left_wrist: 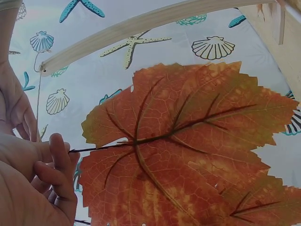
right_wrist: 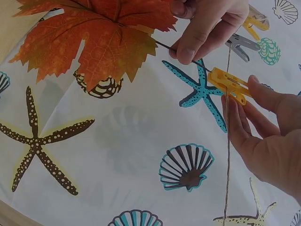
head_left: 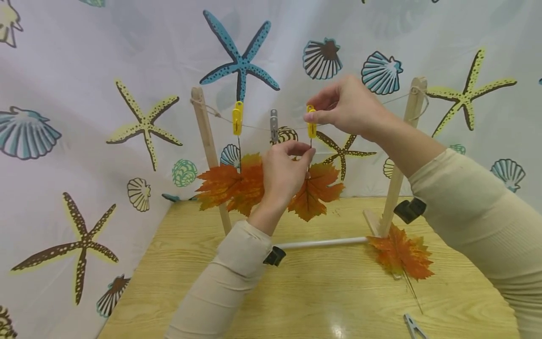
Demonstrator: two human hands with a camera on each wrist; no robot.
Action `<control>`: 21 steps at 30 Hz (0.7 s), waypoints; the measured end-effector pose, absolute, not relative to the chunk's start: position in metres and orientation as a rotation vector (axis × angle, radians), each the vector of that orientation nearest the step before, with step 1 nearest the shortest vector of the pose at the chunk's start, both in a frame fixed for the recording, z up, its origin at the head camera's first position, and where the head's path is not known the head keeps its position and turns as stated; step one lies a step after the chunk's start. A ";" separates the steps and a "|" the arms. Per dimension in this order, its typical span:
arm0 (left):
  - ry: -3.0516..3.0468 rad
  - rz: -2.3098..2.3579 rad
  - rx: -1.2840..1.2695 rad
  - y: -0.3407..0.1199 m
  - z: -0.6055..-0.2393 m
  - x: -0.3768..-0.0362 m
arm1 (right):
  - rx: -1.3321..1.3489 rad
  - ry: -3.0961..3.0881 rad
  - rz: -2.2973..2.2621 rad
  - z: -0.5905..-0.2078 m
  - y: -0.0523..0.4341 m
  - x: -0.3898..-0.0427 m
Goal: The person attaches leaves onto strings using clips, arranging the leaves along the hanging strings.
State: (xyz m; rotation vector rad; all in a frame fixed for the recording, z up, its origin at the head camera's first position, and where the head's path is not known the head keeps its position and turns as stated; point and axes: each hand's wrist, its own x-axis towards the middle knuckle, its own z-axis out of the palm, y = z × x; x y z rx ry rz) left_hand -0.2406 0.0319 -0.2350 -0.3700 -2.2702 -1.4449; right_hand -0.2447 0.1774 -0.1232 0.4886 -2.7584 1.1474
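My right hand [head_left: 353, 107] pinches a yellow clothespin [head_left: 312, 123] that sits on the string [head_left: 258, 127]. Below it, my left hand [head_left: 284, 172] pinches the thin dark stem of an orange maple leaf [head_left: 315, 193]. In the right wrist view, the stem's tip meets the mouth of the yellow clothespin [right_wrist: 225, 82]. Another yellow clothespin [head_left: 237, 118] on the left holds a second orange leaf [head_left: 224, 186] by its stem. Between the two yellow ones, a grey clothespin [head_left: 274, 125] hangs on the string.
Wooden posts [head_left: 412, 108] at either side carry the string, with a white rod [head_left: 326, 242] low between them. Another orange leaf [head_left: 400, 252] lies by the right post's foot. A grey clothespin [head_left: 414, 327] lies at the table's [head_left: 338, 287] front. A patterned curtain [head_left: 139, 52] hangs behind.
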 end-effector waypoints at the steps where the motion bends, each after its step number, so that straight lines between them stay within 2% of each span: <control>1: -2.270 -1.444 -0.371 0.032 -0.235 -0.240 | 0.494 -2.766 1.140 -0.123 0.178 -0.245; 21: -2.208 -1.492 -0.397 0.027 -0.240 -0.237 | 0.421 -2.754 1.155 -0.125 0.177 -0.240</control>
